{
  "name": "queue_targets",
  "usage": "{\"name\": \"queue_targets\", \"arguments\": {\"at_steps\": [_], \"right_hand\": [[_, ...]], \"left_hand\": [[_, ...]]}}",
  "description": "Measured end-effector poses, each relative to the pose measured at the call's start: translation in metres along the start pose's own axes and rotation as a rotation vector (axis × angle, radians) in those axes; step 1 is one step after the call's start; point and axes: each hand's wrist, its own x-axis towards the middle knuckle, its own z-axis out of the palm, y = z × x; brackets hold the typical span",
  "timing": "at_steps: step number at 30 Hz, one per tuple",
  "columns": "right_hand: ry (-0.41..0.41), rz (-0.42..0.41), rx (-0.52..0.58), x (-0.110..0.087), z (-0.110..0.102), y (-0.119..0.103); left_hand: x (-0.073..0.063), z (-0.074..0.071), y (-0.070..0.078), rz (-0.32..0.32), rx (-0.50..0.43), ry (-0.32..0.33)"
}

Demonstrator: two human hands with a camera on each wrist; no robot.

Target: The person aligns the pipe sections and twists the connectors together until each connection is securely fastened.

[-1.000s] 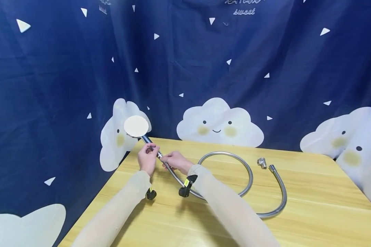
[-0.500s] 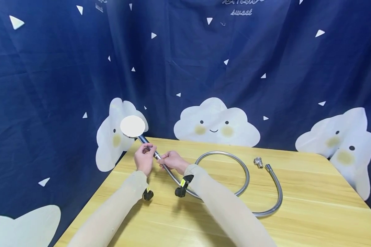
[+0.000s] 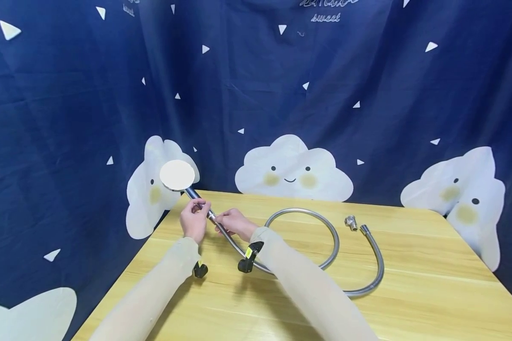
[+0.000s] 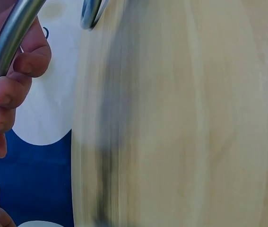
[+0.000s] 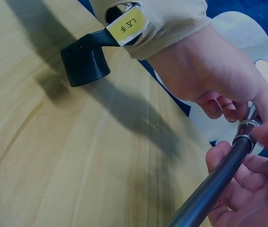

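Note:
In the head view, a handheld shower head [image 3: 177, 175] with a round white face points up at the left. My left hand [image 3: 194, 219] grips its dark handle [image 3: 192, 193]. Just below, my right hand [image 3: 234, 222] pinches the end of a grey metal shower hose [image 3: 333, 227] where it meets the handle. The right wrist view shows the ringed joint [image 5: 245, 130] between the two hands, with the right thumb and fingers round it. From there the hose sags to the table and loops right. Its free end [image 3: 364, 229] lies near a small chrome valve fitting [image 3: 351, 223].
The light wooden table [image 3: 409, 265] carries the hose loop and the fitting. A dark blue curtain [image 3: 256, 85] with white clouds hangs behind and to the left. Each wrist bears a black camera, one of them below the left hand [image 5: 84, 64].
The whole scene has shifted slightly left in the head view. Right fingers have shifted a little at the joint; both hands stay on the shower head and hose.

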Motion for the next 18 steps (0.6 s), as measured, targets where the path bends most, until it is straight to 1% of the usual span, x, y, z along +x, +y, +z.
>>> {"name": "queue_targets", "arguments": {"at_steps": [5, 10, 12, 18], "right_hand": [[0.008, 0.004, 0.021, 0.0005, 0.0009, 0.001], [0.045, 0.011, 0.042, 0.0015, 0.001, 0.0018], [0.056, 0.009, 0.04, 0.0018, 0.001, 0.0019], [0.04, -0.007, -0.007, 0.002, 0.0014, 0.0012]], "left_hand": [[-0.0038, -0.0009, 0.0024, 0.016, -0.004, -0.007], [-0.0041, 0.0012, 0.0024, 0.014, 0.008, -0.008], [-0.0038, 0.0015, 0.0028, 0.016, -0.001, -0.012], [-0.0041, 0.0, 0.005, 0.019, -0.031, 0.003]]}}
